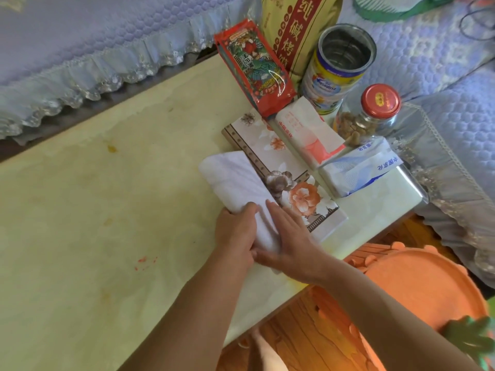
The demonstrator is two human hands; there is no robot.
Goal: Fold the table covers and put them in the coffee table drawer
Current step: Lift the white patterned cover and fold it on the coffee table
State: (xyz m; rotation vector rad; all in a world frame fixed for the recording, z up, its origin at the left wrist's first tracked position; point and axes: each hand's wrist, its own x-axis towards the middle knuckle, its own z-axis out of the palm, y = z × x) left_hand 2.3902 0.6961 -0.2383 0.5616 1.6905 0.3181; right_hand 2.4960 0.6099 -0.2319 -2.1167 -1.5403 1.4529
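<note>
Two hands work the white cover [235, 180]: left hand [235, 234] grips its near end, right hand [289, 242] presses flat beside it. Folding looks finished; next, carry it to the drawer.

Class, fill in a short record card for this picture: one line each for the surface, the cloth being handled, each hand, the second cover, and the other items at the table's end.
Surface: pale yellow table
Cloth handled: white folded cover, lying partly over the floral cover
Left hand: grips the white cover's near end
Right hand: lies flat on the same end, fingers straight
Second cover: floral cover, folded flat
Other items: red packet, open tin, red-lidded jar, two tissue packs
Drawer: not in view
</note>
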